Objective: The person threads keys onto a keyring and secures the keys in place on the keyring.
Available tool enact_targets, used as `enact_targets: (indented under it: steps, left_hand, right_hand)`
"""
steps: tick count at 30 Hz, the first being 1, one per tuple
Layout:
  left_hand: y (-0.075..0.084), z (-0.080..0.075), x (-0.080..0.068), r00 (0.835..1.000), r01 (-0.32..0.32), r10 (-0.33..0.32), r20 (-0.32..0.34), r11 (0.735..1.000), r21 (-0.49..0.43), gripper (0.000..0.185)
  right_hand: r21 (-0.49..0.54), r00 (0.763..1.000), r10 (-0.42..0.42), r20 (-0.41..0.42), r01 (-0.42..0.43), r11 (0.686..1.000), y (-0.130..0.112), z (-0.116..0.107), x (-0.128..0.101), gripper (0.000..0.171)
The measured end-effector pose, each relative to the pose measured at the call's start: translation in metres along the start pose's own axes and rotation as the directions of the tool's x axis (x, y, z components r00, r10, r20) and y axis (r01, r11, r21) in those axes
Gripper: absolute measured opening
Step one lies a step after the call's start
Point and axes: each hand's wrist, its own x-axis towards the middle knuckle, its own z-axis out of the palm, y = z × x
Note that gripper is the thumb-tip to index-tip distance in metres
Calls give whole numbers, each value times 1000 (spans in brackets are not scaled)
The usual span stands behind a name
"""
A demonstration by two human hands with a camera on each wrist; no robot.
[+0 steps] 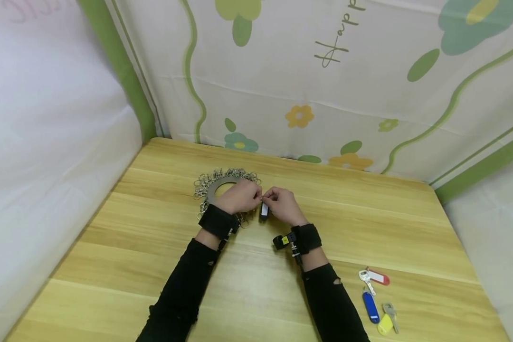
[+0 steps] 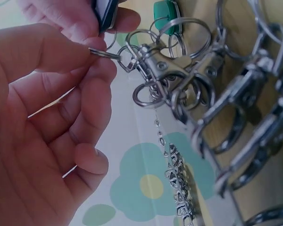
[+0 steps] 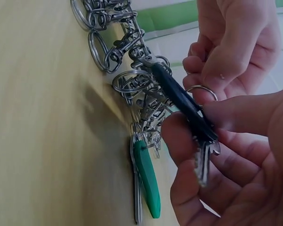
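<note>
My left hand (image 1: 241,195) pinches a metal split ring (image 2: 104,52) between thumb and fingers. That ring is linked to a swivel clip on a round grey metal ring holder (image 1: 213,189), whose edge is hung with many such clips. Close beside it, my right hand (image 1: 285,204) pinches a black key tag (image 3: 184,101) with a white label. A silver key (image 3: 203,165) hangs with the black tag, and a thin wire ring (image 3: 203,88) runs from the tag to the left fingertips. Whether this wire ring passes through the split ring cannot be told.
A green key tag (image 3: 148,181) with a key hangs from a clip on the holder. At the table's right front lie a red tag (image 1: 379,277), a blue tag (image 1: 370,307) and a yellow tag (image 1: 385,325), with silver keys. A floral cloth (image 1: 256,85) stands behind the wooden table (image 1: 132,247).
</note>
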Motion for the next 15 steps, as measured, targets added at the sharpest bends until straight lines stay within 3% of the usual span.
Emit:
enact_targets:
  steps: [15]
  left_hand:
    - [2, -2, -3, 1000, 16, -16, -14, 1000, -3, 21]
  right_hand:
    - [34, 1000, -1, 3, 1, 999, -4, -1, -2, 13]
